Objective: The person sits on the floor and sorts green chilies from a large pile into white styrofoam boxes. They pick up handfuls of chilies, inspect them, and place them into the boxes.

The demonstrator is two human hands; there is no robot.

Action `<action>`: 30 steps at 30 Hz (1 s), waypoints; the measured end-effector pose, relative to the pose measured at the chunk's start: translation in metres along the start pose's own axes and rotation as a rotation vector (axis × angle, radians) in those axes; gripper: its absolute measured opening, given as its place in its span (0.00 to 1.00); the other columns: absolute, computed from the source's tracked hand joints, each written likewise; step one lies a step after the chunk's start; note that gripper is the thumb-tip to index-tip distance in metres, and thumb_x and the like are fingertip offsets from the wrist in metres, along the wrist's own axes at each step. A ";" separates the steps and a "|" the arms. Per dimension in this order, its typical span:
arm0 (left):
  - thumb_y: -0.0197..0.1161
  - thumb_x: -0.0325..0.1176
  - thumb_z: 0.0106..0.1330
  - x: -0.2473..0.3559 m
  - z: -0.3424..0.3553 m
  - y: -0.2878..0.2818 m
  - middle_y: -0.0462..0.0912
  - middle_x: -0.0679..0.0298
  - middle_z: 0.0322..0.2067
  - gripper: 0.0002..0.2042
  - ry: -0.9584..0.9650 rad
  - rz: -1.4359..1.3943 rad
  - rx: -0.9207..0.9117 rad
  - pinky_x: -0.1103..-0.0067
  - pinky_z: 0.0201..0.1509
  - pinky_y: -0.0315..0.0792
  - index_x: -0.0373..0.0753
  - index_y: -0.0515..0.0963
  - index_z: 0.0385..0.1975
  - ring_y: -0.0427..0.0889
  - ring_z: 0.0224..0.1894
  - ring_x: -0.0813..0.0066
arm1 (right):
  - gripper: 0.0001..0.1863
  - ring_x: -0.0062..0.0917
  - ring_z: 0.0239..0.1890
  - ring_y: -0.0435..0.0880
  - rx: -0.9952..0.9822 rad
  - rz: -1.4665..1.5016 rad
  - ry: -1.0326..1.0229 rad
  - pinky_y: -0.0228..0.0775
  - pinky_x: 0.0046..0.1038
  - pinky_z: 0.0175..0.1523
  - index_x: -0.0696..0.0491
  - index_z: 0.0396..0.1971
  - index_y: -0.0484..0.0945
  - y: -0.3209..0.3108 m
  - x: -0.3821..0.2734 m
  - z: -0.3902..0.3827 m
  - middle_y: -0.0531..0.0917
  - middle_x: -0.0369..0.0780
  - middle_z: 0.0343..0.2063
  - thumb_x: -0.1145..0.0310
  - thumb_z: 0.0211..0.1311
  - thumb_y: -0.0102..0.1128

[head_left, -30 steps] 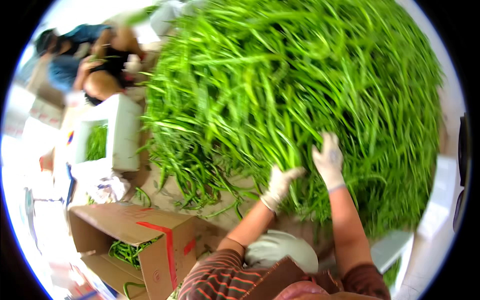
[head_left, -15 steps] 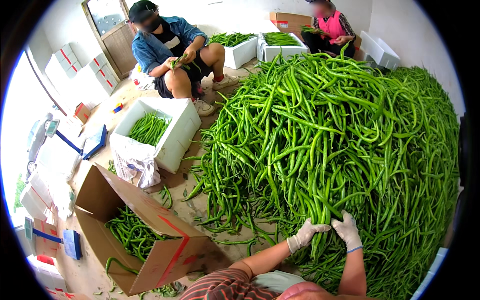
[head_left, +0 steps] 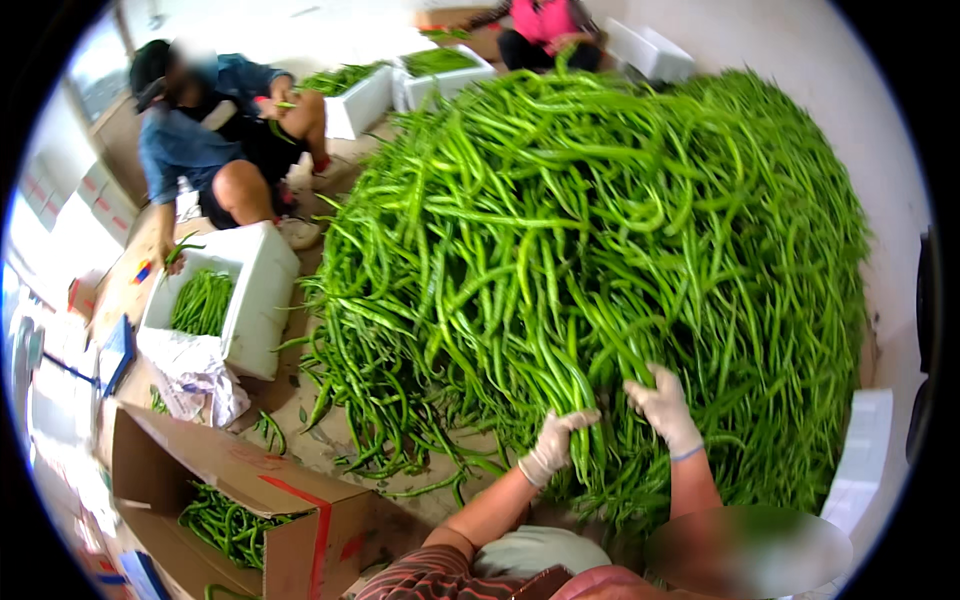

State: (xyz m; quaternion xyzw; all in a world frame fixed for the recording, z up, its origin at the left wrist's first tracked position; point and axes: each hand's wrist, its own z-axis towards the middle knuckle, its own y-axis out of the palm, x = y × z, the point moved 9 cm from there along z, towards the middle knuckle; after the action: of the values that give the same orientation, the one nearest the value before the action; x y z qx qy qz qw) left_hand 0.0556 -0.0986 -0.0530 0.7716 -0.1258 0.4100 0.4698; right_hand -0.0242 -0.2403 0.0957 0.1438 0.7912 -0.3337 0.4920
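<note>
A large heap of long green peppers [head_left: 590, 210] fills the middle and right. At its near edge, my gloved left hand [head_left: 560, 430] is closed round a bunch of peppers [head_left: 570, 385] lying lengthwise, their lower ends hanging past my fingers. My gloved right hand [head_left: 655, 400], a little higher and to the right, has its fingers bent onto the end of another long pepper [head_left: 625, 340].
A co-worker [head_left: 215, 140] squats at upper left, a hand beside a foam box of peppers [head_left: 265, 310]. Another person [head_left: 540, 25] sits behind the heap near more foam boxes [head_left: 350, 110]. An open cardboard box of peppers [head_left: 300, 540] stands lower left; scales [head_left: 115, 355] are left.
My right hand has moved up and away from my left, which still grips the bunch. The squatting co-worker has lowered a hand to the foam box. The camera view has shifted.
</note>
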 end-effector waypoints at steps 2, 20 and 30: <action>0.58 0.30 0.59 -0.016 -0.006 -0.015 0.84 0.49 0.46 0.17 -0.033 -0.016 -0.031 0.67 0.64 0.70 0.29 0.81 0.46 0.79 0.56 0.64 | 0.22 0.16 0.25 0.79 -0.047 0.188 0.026 0.70 0.18 0.26 0.61 0.55 0.72 0.000 -0.021 -0.014 0.82 0.36 0.29 0.70 0.63 0.62; 0.67 0.22 0.61 0.010 -0.018 0.031 0.80 0.58 0.48 0.29 -0.018 -0.220 0.076 0.75 0.54 0.77 0.36 0.62 0.61 0.83 0.46 0.70 | 0.58 0.37 0.68 0.62 -0.175 0.350 0.058 0.51 0.30 0.72 0.73 0.68 0.46 0.063 0.046 -0.045 0.63 0.56 0.66 0.56 0.51 0.75; 0.41 0.46 0.78 0.040 -0.025 0.056 0.62 0.50 0.69 0.28 0.075 0.452 -0.154 0.72 0.77 0.43 0.29 0.61 0.67 0.56 0.73 0.63 | 0.37 0.31 0.51 0.80 -0.060 0.308 0.125 0.73 0.29 0.58 0.59 0.60 0.63 0.053 0.048 -0.051 0.79 0.44 0.51 0.75 0.51 0.72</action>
State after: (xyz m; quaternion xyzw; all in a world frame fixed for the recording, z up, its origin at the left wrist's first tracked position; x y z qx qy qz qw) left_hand 0.0357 -0.0995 0.0179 0.6699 -0.3088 0.5223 0.4279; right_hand -0.0518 -0.1720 0.0483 0.2688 0.7985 -0.2209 0.4912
